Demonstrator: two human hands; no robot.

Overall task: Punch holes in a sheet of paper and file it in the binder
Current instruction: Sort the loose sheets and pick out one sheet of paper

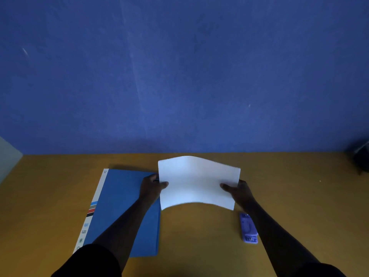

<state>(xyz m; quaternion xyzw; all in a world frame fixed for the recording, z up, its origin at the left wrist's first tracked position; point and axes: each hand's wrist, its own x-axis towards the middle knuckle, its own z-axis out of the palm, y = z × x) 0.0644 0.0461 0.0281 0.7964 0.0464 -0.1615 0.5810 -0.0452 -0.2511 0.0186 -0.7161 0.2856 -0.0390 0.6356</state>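
- The paper (197, 182) is a plain white sheet, thin and limp, held above the tabletop (199, 236) with its long axis running left to right.
- It bows: the middle arches up and the near edge curves in a shallow arc, while the far left part bulges higher than the right.
- The left hand (150, 186) grips the sheet's left edge, thumb lying on top and the other fingers hidden beneath.
- The right hand (238, 191) grips the right edge the same way, thumb on the upper face and the rest underneath.
- The binder (123, 206) lies flat and shut on the tabletop to the left, a smooth blue rectangular cover with its long axis running from near to far, tilted slightly to the right at the far end.
- Along its left side runs a white strip with short blue, grey, red and black bands and small print too fine to read.
- The sheet's left edge overlaps the binder's far right corner as seen from above; the left forearm crosses over the cover.
- The punch (248, 227) is a small purple plastic oblong with rounded ends, resting on the tabletop near the right forearm, long axis near to far.
- The tabletop is a smooth, matte ochre surface; a blue wall (179, 66) with faint scuffs rises behind it.
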